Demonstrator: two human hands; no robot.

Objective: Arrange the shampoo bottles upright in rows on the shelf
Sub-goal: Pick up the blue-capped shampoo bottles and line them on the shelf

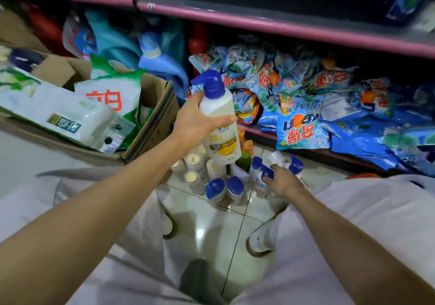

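My left hand (196, 122) grips a white pump bottle with a blue pump head (220, 121) and holds it upright in the air, in front of the lower shelf (256, 131). Down on the tiled floor stands a cluster of shampoo bottles: two with blue caps (224, 190) in front, several cream-capped ones (194, 165) behind them. My right hand (283, 182) reaches down onto another blue-pump bottle (260, 175) in that cluster, fingers curled over its top. A further blue pump bottle (296, 164) stands just beyond the hand.
The lower shelf is packed with blue detergent bags (303, 125). An open cardboard box (155, 121) with white and green packs sits at the left. A pink-edged upper shelf (259, 22) runs overhead. My knees and white shoes (264, 238) frame the tiled floor.
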